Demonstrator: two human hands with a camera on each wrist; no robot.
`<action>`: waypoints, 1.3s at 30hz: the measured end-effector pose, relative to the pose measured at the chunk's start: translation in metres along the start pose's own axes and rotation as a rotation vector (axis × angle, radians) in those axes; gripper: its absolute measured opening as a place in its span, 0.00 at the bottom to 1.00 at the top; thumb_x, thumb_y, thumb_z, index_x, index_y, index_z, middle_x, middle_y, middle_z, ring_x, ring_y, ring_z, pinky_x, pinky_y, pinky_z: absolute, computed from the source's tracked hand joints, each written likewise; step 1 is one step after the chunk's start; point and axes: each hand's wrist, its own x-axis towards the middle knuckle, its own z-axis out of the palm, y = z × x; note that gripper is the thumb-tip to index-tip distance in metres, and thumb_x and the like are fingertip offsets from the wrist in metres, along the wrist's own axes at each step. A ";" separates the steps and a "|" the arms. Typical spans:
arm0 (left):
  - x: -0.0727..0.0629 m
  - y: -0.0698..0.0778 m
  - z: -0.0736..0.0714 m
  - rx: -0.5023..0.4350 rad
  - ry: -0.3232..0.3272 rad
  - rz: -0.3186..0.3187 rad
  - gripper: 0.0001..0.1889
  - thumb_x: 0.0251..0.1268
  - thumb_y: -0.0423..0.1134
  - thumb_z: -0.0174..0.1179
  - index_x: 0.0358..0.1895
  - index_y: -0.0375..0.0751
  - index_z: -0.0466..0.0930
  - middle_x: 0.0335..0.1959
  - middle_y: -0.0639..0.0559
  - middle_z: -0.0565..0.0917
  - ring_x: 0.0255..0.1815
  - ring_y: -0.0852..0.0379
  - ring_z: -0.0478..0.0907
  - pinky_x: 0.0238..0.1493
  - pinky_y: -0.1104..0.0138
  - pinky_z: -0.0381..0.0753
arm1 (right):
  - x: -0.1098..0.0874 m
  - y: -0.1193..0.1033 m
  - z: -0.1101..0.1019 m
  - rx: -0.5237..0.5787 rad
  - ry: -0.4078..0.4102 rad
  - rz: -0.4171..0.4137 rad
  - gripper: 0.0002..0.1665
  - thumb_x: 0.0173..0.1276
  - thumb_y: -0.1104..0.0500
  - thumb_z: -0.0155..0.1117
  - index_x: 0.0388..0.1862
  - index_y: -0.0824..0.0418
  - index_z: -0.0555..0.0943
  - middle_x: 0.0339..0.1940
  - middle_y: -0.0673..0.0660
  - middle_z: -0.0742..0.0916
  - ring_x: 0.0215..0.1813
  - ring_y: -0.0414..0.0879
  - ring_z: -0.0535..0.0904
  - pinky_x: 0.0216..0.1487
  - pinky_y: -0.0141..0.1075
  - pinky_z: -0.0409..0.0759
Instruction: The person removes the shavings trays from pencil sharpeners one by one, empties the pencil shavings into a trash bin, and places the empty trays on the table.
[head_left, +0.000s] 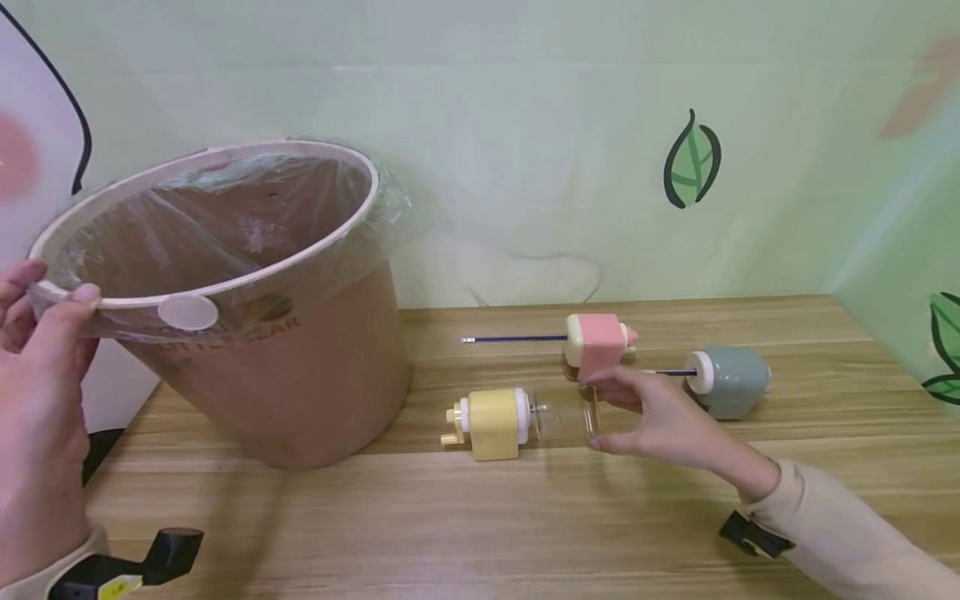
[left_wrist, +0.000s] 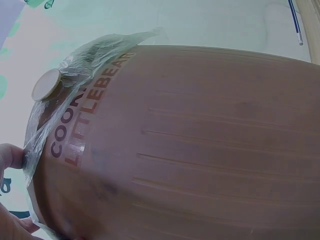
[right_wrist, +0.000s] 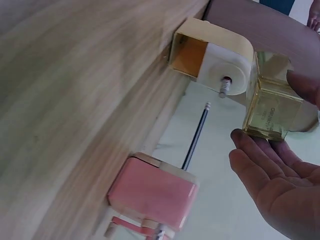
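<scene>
In the head view, we see the left grip [head_left: 41, 383] pinching the bin [head_left: 322, 375] by its edge; the right grip [head_left: 667, 417], partly spread, holds the clear drawer [head_left: 561, 417] right of the yellow sharpener [head_left: 495, 425] on the tabletop [head_left: 525, 533]. The pink sharpener [head_left: 602, 340] stands behind. From the left wrist, we see the bag [left_wrist: 102, 52] over the bin's edge. From the right wrist, we see the drawer between thumb and fingers.
</scene>
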 end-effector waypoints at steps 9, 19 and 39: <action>-0.003 0.003 0.003 -0.027 0.017 -0.018 0.21 0.60 0.27 0.56 0.57 0.44 0.69 0.53 0.50 0.68 0.51 0.60 0.64 0.67 0.63 0.53 | -0.002 0.014 0.008 0.055 -0.054 -0.007 0.33 0.42 0.65 0.75 0.48 0.72 0.73 0.50 0.67 0.78 0.51 0.60 0.77 0.53 0.40 0.75; -0.008 0.008 0.006 -0.030 0.034 -0.034 0.21 0.60 0.26 0.55 0.56 0.44 0.69 0.54 0.50 0.67 0.51 0.60 0.64 0.66 0.64 0.53 | -0.002 0.022 0.015 0.089 -0.160 0.055 0.34 0.43 0.62 0.74 0.49 0.71 0.71 0.54 0.69 0.76 0.54 0.63 0.75 0.53 0.43 0.74; -0.009 0.007 0.006 0.009 0.035 -0.024 0.21 0.60 0.28 0.56 0.57 0.45 0.69 0.55 0.51 0.68 0.53 0.59 0.64 0.66 0.64 0.52 | 0.004 0.024 0.026 0.011 -0.237 0.077 0.35 0.42 0.61 0.74 0.49 0.72 0.71 0.51 0.68 0.76 0.51 0.61 0.77 0.51 0.40 0.77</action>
